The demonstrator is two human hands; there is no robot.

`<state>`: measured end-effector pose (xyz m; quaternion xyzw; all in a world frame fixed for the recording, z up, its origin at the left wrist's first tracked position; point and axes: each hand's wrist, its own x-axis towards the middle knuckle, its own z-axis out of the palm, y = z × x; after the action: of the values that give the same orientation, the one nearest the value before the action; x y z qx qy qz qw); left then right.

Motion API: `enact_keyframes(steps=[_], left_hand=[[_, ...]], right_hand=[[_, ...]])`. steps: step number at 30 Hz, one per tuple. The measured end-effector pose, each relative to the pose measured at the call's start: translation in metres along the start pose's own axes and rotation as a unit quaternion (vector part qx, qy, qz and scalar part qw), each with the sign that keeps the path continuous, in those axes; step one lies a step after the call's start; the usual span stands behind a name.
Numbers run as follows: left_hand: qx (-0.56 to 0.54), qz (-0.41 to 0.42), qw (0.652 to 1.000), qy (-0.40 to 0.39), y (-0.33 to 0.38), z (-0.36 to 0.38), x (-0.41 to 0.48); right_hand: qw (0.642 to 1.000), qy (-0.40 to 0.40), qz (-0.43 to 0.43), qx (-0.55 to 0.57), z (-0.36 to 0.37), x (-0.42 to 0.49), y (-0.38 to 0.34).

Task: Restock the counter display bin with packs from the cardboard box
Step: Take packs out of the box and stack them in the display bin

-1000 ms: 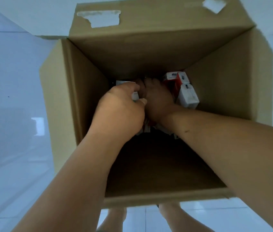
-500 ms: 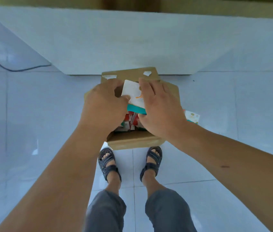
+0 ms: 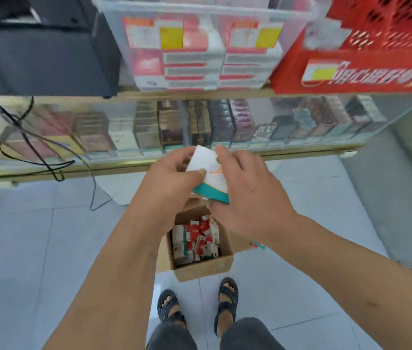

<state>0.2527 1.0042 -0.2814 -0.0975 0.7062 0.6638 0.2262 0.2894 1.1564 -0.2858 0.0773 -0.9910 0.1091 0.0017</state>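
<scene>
Up from the brown cardboard box (image 3: pixel 204 268) now, left grip (image 3: pixel 172 179) and right grip (image 3: pixel 249 198) clutching a white teal-banded pack (image 3: pixel 208 174), stocking next, probably.

Pale glossy floor tiles (image 3: pixel 35 248) spread below and to either side of the grip (image 3: pixel 198 173). Just beyond it stands a glass-fronted table (image 3: pixel 300 150) with rows of boxed goods (image 3: pixel 169 125) behind blurred glass. Black cables (image 3: pixel 48 157) trail down its front, far left of the grip. Above-left sits a black device (image 3: pixel 43 51), perhaps a printer. Above-right is a red crate (image 3: pixel 366 46).
</scene>
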Motion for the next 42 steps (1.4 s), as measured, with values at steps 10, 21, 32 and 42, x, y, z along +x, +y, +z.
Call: enact_keyframes(steps=[10,21,32,42], left_hand=[[-0.054,0.046,0.993,-0.095,0.103,-0.029,-0.013],[-0.166,0.062,0.978,-0.112,0.17,-0.007,-0.015],[-0.147,0.102,0.979,0.099,0.223,0.02,0.029],[-0.116,0.102,0.986,0.056,0.234,0.016,0.079]], right_hand=[[0.965,0.017,0.051,0.255,-0.099,0.024,-0.034],[0.745,0.085,0.193,0.633,-0.165,0.095,0.002],[0.851,0.086,0.07,0.514,-0.187,0.119,0.043],[0.963,0.14,-0.188,-0.134,-0.167,0.185,0.051]])
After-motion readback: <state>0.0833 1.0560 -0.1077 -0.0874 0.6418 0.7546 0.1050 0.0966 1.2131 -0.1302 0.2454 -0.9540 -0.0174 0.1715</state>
